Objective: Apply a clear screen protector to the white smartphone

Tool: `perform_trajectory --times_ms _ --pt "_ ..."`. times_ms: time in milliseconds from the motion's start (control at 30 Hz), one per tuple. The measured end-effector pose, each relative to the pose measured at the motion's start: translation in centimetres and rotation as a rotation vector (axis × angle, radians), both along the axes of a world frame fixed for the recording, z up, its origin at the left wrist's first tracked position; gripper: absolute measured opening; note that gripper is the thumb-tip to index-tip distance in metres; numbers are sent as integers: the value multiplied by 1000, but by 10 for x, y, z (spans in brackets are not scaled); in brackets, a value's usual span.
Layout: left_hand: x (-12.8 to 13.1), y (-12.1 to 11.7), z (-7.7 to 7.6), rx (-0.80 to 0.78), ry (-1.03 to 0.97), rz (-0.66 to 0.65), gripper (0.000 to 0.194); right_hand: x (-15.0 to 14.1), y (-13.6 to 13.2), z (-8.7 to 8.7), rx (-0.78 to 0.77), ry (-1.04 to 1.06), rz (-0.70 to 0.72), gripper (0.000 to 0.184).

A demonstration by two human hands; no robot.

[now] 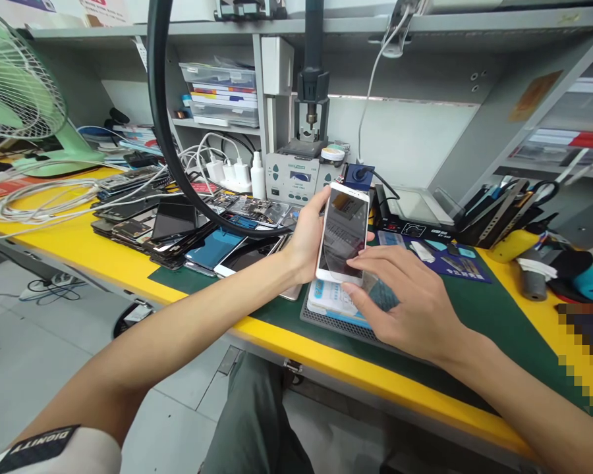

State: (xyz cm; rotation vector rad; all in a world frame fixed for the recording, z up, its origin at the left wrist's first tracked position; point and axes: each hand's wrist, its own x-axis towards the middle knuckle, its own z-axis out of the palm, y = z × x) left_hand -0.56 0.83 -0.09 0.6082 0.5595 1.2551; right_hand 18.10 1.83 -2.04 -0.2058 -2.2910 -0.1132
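A white smartphone (344, 230) with a dark, reflective screen is held upright and tilted towards me over the workbench. My left hand (306, 240) is wrapped around it from the left side, with fingertips showing past its right edge. Fingers apart, my right hand (410, 289) is at the phone's lower right corner. Its fingertips overlap the bottom of the screen, and I cannot tell whether they press on it. Beneath the phone lies a white and blue packet of wipes or similar (326, 299) on a dark perforated tray (336, 324).
Stacked phones and phone parts (172, 224) cover the left of the green mat (494, 309). A black hoop (161, 125) arches in front of the shelves. Behind stand a grey control unit (294, 176), a white bottle (257, 176) and chargers (227, 172). A green fan (24, 85) is far left.
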Motion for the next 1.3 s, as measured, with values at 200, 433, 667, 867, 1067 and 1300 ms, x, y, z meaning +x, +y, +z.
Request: perform_trajectory --times_ms 200,433,667,867,1067,1300 --pt "-3 3 -4 23 4 -22 65 -1 -1 0 -19 0 -2 20" --pt "-2 2 -4 38 -5 -21 66 -1 0 0 -11 -18 -4 18" --pt "0 0 0 10 -6 -2 67 -1 0 0 -4 -15 2 16" --pt "-1 0 -1 14 -12 -12 64 -1 0 -1 -11 -24 -2 17" --pt "-1 0 -2 20 -4 -13 64 -1 0 -1 -15 -18 1 16" --pt "-1 0 -2 14 22 -6 67 -1 0 -1 -7 -16 8 17"
